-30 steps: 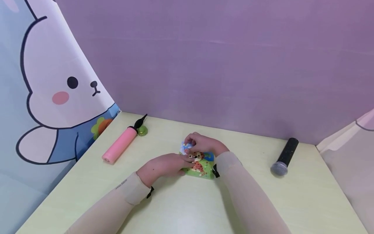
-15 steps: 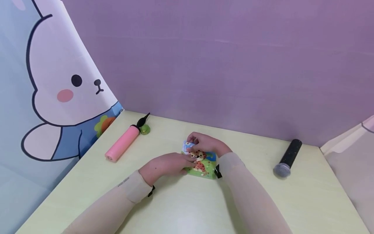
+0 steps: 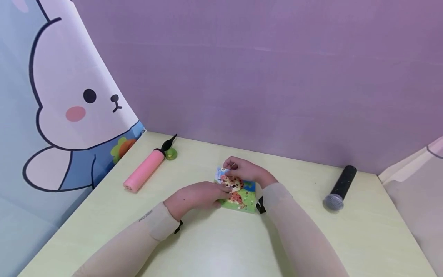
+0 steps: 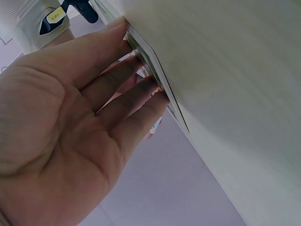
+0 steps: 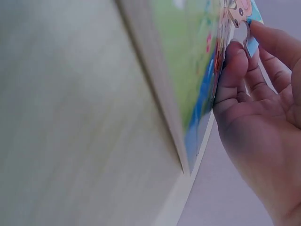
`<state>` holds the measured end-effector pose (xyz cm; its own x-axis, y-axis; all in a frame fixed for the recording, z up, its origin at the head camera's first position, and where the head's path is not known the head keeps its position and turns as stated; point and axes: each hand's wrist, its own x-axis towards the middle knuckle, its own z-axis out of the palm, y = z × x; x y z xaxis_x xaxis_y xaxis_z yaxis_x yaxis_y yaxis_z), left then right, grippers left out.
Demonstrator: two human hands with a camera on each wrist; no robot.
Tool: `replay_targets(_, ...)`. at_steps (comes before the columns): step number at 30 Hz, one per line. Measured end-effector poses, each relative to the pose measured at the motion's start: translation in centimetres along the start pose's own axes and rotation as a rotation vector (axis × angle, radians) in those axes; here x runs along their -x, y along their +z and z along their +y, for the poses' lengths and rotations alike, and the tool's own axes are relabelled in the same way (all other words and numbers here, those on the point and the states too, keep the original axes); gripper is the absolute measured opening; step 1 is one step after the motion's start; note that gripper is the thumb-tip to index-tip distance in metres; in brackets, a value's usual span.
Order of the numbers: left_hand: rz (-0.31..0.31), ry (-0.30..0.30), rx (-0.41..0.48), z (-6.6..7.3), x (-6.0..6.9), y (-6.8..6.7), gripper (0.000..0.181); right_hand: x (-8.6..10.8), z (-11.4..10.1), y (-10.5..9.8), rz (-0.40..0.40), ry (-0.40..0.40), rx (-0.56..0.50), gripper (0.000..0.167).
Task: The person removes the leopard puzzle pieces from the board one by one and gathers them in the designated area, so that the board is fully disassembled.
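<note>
A small flat jigsaw puzzle [image 3: 246,201] with a spotted leopard cub on green grass lies on the table in the head view. My right hand [image 3: 248,170] pinches a puzzle piece [image 5: 251,46] between thumb and fingers; the right wrist view shows it tilted up at the puzzle's far part, with a rounded notch and part of a printed face. My left hand [image 3: 199,195] rests on the puzzle's left side, fingers extended over the picture and thumb at its edge. The left wrist view shows those fingertips against the board's rim [image 4: 157,70]. Fingers hide part of the picture.
A pink hand pump [image 3: 144,170] with a black nozzle lies at the left, beside a small green toy [image 3: 171,154]. A black microphone [image 3: 340,188] with a grey head lies at the right. A purple backdrop [image 3: 249,77] rises behind the table [image 3: 221,246].
My right hand has shifted slightly to the right, and the piece in its fingers appears a little more tilted. My left hand stays on the puzzle. The head view has shifted slightly.
</note>
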<state>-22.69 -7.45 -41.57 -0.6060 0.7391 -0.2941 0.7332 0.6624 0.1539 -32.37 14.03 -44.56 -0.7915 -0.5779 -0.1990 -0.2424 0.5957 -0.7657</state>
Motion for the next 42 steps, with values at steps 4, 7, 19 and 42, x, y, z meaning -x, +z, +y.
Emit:
replay_targets(4, 0.001, 0.001, -0.002, 0.1, 0.0, -0.1, 0.051, 0.1, 0.4, -0.2, 0.015, 0.002, -0.026, 0.019)
replay_targets(7, 0.003, 0.003, -0.002, 0.1, 0.0, -0.1, 0.051, 0.3, 0.6, -0.4, 0.04, 0.021, -0.082, 0.02)
replay_targets(19, -0.009, -0.028, 0.029, 0.0, -0.1, 0.3, 0.052, 2.4, 2.7, -2.6, 0.217, 0.12, -0.333, 0.029)
replay_targets(42, 0.083, 0.081, -0.082, -1.4, 0.6, 0.2, 0.052, 9.5, 6.5, -6.0, 0.143, 0.216, -0.158, 0.028)
